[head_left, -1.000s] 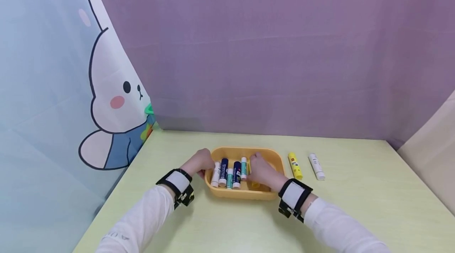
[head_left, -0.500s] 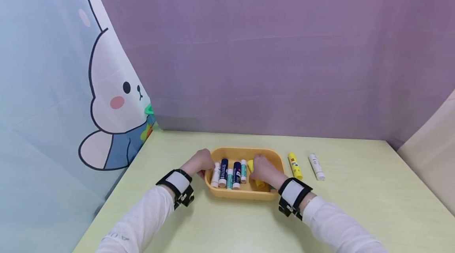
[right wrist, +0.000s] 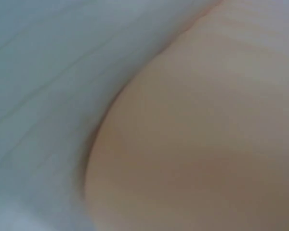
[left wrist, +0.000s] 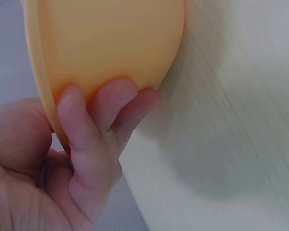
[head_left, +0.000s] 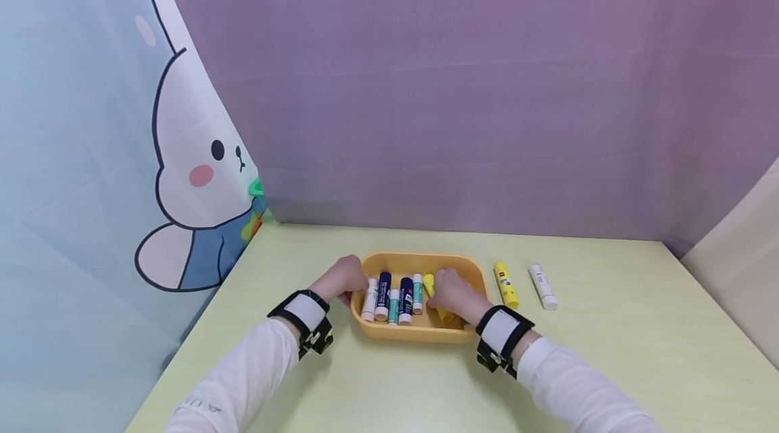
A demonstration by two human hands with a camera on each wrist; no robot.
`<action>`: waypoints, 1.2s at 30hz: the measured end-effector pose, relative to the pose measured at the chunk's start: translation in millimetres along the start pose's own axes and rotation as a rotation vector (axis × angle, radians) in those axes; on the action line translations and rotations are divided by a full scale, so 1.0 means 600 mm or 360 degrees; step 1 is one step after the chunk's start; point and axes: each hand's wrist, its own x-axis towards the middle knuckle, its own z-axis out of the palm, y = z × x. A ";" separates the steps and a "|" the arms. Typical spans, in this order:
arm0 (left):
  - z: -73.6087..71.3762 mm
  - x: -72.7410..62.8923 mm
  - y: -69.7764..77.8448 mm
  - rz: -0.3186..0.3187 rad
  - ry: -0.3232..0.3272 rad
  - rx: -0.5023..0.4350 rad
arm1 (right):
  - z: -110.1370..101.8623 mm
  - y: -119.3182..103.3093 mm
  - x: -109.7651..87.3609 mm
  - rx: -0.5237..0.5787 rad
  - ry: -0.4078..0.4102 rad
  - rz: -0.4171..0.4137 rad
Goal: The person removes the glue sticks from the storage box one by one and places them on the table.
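An orange-yellow plastic basket (head_left: pixel 414 336) sits on the table. My left hand (head_left: pixel 349 273) grips its left end; in the left wrist view, the fingers (left wrist: pixel 84 130) press the outer wall and the thumb is over the rim. Inside, a white glue stick (head_left: pixel 369 300), a navy glue stick (head_left: pixel 383 295), another navy glue stick (head_left: pixel 405 300) and two small teal-and-white glue sticks (head_left: pixel 393 306) lie side by side. My right hand (head_left: pixel 453 291) reaches into the right half and holds a yellow glue stick (head_left: pixel 429 283), partly hidden by the hand.
Right of the basket, a second yellow glue stick (head_left: pixel 506 284) and a second white glue stick (head_left: pixel 543 286) lie on the pale table (head_left: pixel 615 338). A purple cloth (head_left: pixel 462 95) hangs behind. The right wrist view is blurred, filled mostly by the basket wall (right wrist: pixel 197 144).
My right hand has shifted slightly right and toward me, and more of the yellow glue stick shows, slanted in the basket. The upper teal glue stick slid slightly nearer. My left hand stayed put.
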 end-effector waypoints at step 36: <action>0.002 0.002 -0.007 0.0052 0.0019 -0.0013 | -0.112 -0.030 -0.041 0.0108 -0.0066 -0.0193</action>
